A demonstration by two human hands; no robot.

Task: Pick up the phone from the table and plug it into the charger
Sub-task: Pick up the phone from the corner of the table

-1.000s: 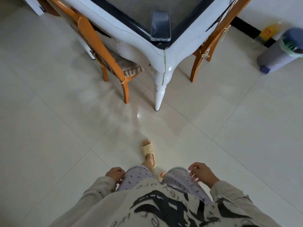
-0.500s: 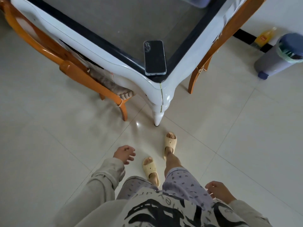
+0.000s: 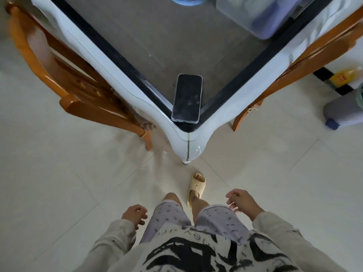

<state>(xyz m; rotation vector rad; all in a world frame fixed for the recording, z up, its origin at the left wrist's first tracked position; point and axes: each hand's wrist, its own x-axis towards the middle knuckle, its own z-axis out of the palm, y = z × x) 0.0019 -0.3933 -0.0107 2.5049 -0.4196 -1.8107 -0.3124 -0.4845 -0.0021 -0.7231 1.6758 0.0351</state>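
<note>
Pale glossy floor tiles (image 3: pixel 59 183) reflect soft light. Orange wooden chairs (image 3: pixel 64 81) flank a white table (image 3: pixel 188 142) with a dark top; far right stands perhaps a bin (image 3: pixel 343 110).

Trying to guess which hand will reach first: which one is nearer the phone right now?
Right, though only slightly. The right hand hangs empty, below and right of the phone at the table corner. The left hand hangs lower, below-left of it.

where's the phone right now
In the head view the phone lies flat at the near corner of the table, ahead of both empty hands.
</note>
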